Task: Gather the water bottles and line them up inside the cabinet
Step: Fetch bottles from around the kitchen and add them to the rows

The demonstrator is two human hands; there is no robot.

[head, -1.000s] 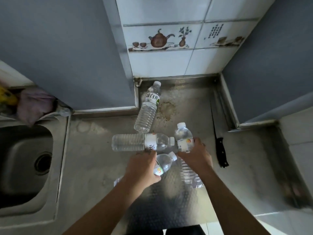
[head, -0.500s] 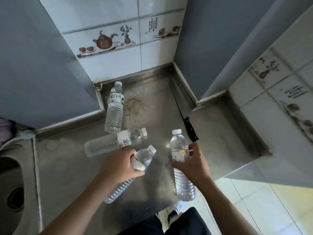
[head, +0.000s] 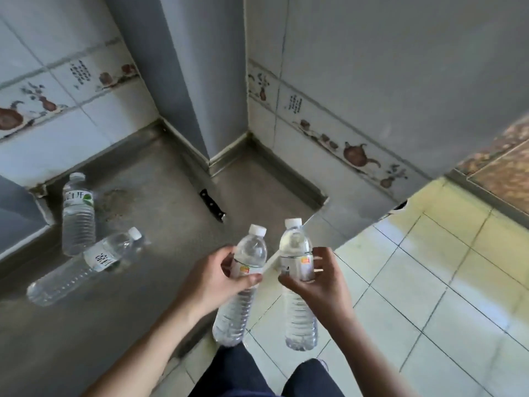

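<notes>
My left hand (head: 212,277) grips a clear water bottle (head: 242,299) by its label, held almost upright over the counter's front edge. My right hand (head: 316,279) grips a second clear bottle (head: 297,285) upright beside it, above the floor. Both have white caps. Two more bottles lie on the steel counter (head: 143,213) at the left: one (head: 78,216) near the back wall, cap pointing away, and one (head: 86,266) lying slantwise in front of it. No cabinet interior is in view.
A black-handled knife (head: 212,205) lies on the counter near the grey pillar (head: 194,81). Tiled walls enclose the counter's back and right. Pale yellow floor tiles (head: 429,267) spread to the right; my dark trouser legs (head: 257,376) show below.
Both hands have lifted their bottles off the counter and carried them right, past its front edge. My view has swung right, so the sink is gone and the floor shows.
</notes>
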